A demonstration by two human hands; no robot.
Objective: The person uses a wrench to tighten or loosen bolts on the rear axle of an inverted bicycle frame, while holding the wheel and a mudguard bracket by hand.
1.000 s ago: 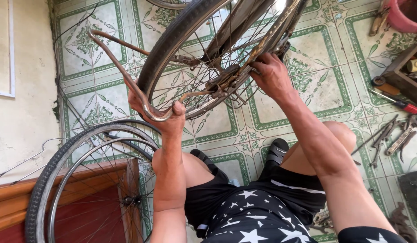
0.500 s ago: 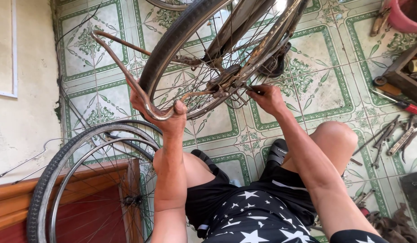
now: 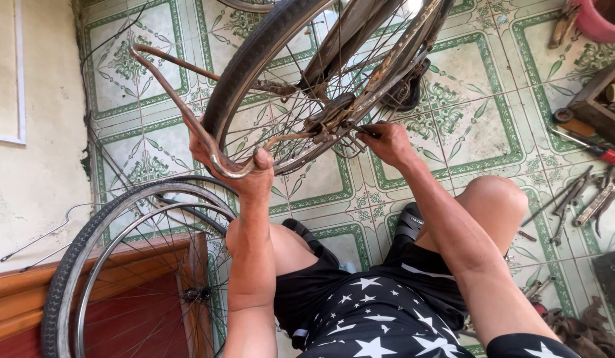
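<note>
A bicycle wheel with a dark tyre and rusty spokes stands over the tiled floor, held in a rusty frame. My left hand grips the curved rusty metal stay that bends under the tyre. My right hand pinches a small part at the wheel's axle, fingers closed on it; what it holds is too small to tell.
A second wheel leans at the lower left against a wooden step. Wrenches and a red-handled screwdriver lie on the tiles at right, beside a wooden box and a pink tub.
My right hand has dropped from the frame near the upper rim down to the axle. My left hand has kept its grip on the curved stay.
</note>
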